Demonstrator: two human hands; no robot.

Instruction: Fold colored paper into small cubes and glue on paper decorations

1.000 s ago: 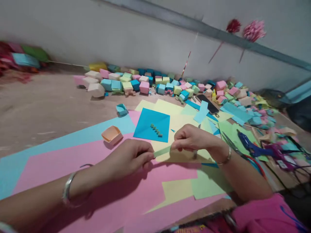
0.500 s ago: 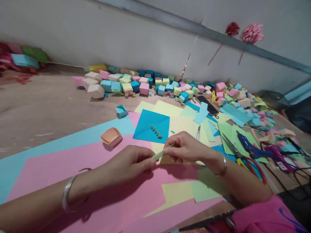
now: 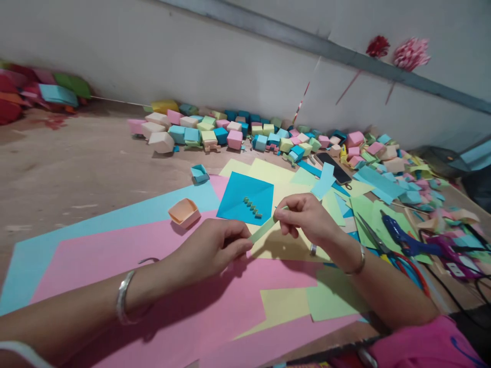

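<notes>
A narrow light-green paper strip stretches between both of my hands. My left hand pinches its lower end with thumb and fingers closed. Its upper end is pinched by my right hand, raised a little higher. Both hands hover over a large pink sheet and a yellow sheet. Just beyond them lies a blue square sheet with a small green zigzag-folded strip on it.
An open peach paper box and a small blue folded box sit to the left. Many coloured paper cubes line the wall. Scissors, a blue glue gun, a phone and paper scraps lie at right.
My right hand has lifted and moved slightly away, tilting the green strip upward to the right. My left hand has stayed almost in place, still pinching its end.
</notes>
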